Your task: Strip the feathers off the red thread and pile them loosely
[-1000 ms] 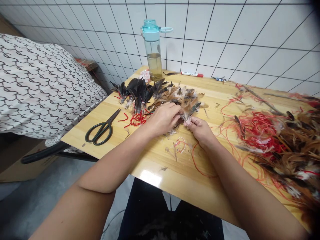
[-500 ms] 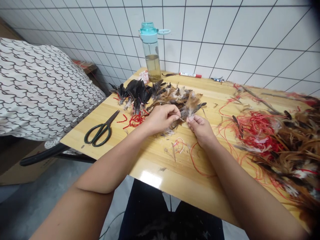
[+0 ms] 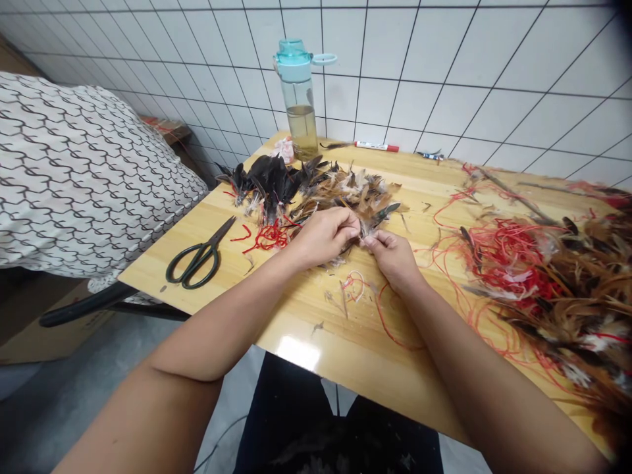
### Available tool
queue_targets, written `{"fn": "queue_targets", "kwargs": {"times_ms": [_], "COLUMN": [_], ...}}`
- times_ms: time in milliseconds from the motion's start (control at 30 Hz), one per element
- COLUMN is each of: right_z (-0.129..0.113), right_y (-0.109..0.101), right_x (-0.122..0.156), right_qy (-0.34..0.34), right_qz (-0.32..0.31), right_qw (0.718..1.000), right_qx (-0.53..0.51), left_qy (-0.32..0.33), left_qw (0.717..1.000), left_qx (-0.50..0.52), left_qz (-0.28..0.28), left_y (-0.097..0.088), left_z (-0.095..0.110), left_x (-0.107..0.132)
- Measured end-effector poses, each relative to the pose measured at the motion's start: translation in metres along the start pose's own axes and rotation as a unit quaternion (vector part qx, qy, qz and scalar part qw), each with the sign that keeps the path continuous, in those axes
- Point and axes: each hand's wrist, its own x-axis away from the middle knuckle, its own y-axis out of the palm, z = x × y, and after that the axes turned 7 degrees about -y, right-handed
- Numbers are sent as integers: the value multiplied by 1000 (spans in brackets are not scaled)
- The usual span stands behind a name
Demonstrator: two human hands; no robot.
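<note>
Our left hand and right hand meet fingertip to fingertip at the near edge of the brown feather pile. Each thumb and forefinger is pressed together on a small feather, which sticks out between them just above the table. The hold looks slight, so we judge that a sharp pull could snap the quill or drop it back into the pile, and our wrists could snag the loose red threads just below them.

No text, brand, number or sign can be read; any print on the water bottle or marker is too small.
</note>
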Motion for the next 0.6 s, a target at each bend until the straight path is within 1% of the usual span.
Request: {"fn": "queue_targets", "kwargs": {"times_ms": [167,367,433,600], "right_z": [2,3,4,7], "right_y": [0,0,0,0], "right_x": [0,-1,-1,-1], "right_qy": [8,-5,-7,-5], "right_qz": [0,-19,-25,-16], "right_qw": [1000,1000,999,1000], "right_qx": [9,-19,-27,-27], "left_qy": [-5,3,3,-18], "left_qw": [1000,999,999,1000], "left_qx": [-11,-35,-33,-13], "left_qz": [6,16,20,19], "left_y": [2,5,5,5], "left_z": [-1,-2,-2,-1], "left_x": [-1,-1,-1,-1]}}
